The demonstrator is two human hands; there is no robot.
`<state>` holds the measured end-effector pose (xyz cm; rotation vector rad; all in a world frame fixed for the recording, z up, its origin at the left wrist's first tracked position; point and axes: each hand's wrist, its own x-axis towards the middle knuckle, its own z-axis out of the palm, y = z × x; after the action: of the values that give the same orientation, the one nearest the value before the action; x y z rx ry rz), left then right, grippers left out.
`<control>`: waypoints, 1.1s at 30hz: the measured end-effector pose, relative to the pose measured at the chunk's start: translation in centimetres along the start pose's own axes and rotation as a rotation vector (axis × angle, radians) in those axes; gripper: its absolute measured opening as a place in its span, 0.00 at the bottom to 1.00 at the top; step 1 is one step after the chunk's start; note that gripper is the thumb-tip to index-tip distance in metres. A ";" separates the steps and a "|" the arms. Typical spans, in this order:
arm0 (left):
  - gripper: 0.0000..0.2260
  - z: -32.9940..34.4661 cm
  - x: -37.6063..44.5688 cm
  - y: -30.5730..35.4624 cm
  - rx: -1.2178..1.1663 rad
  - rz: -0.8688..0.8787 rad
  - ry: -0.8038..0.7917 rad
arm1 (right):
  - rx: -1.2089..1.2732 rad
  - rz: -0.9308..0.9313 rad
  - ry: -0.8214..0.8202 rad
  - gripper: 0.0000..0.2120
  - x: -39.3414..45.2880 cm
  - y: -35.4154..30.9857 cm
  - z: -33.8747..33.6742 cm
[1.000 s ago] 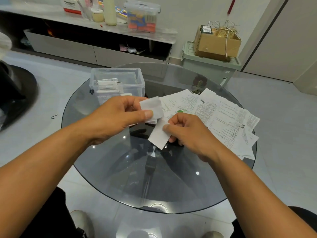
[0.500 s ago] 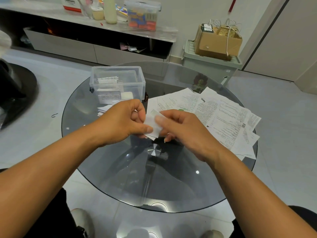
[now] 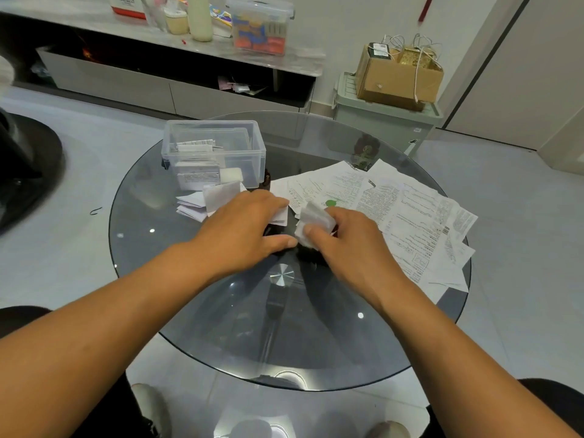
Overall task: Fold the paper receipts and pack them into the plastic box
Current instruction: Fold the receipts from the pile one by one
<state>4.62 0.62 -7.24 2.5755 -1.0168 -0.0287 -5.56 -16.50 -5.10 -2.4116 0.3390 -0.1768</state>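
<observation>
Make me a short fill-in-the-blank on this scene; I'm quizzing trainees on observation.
1. The right hand pinches a folded ____.
2. The plastic box stands on a round ____ table.
3. The unfolded receipts lie on the person's ____ side.

Missing words: receipt; glass; right

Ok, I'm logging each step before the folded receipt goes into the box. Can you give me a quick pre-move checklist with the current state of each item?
1. Folded receipt pinched in the right hand: ok.
2. Plastic box has no lid on: ok.
3. Free space inside the box, right part: ok.
4. Left hand holds nothing: cannot tell, its fingers lie over the folded pile.
5. Receipt fully folded: cannot tell, blurred.
6. Unfolded receipts lie aside, right of the box: ok.
</observation>
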 end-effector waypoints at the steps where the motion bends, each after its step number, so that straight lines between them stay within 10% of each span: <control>1: 0.30 0.0 0.3 -0.1 0.027 -0.014 -0.002 | 0.050 0.029 0.037 0.11 0.2 0.1 -0.2; 6: 0.11 -0.2 1.0 0.1 0.188 0.058 0.039 | 0.253 0.145 0.107 0.08 0.6 0.5 -0.5; 19: 0.23 -3.0 -1.0 -0.2 -0.110 0.084 -0.297 | 0.928 0.347 -0.061 0.07 1.6 -0.5 0.0; 33: 0.13 -1.6 -1.5 0.2 -0.406 -0.098 -0.096 | 0.402 0.110 -0.015 0.06 1.0 -0.2 1.1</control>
<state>3.64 2.05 -5.83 2.2637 -0.8170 -0.3509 -4.29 -15.96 -5.70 -1.9916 0.3877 -0.1601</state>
